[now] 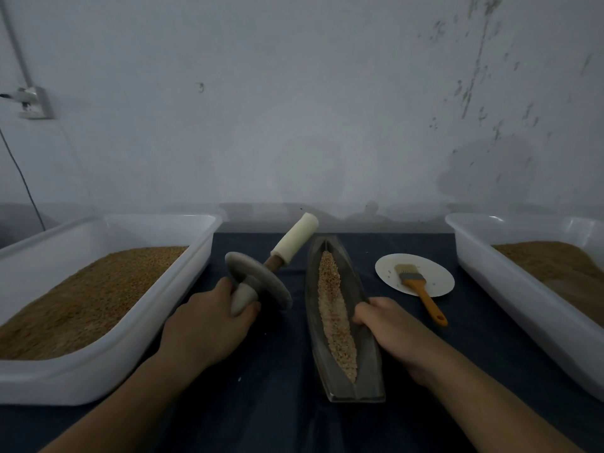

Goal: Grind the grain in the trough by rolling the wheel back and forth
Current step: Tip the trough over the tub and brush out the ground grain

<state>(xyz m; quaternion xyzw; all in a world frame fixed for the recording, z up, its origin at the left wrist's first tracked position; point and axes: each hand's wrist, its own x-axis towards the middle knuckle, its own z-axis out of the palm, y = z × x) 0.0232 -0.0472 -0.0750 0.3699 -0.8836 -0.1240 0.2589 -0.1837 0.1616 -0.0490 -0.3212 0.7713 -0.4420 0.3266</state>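
**A:** so where's our wheel at? we see the grey stone disc wheel on a wooden axle with white-wrapped handles point(266, 282), but not in the trough

**B:** yeah, it's tilted just left of the long dark boat-shaped metal trough point(313, 325), over the dark blue cloth point(277, 371) on the counter. our left hand point(209, 318) is wrapped round the near handle, and we can't tell if the disc touches the cloth. our right hand point(389, 325) grips the trough's right rim. pale crushed grain point(333, 308) lies along the groove

**A:** and around it?

**B:** a white plastic left tub point(98, 380) and right tub point(510, 289), both holding brown grain, plus an orange-handled brush point(413, 278) lying on a round white plate point(431, 273) right of the trough
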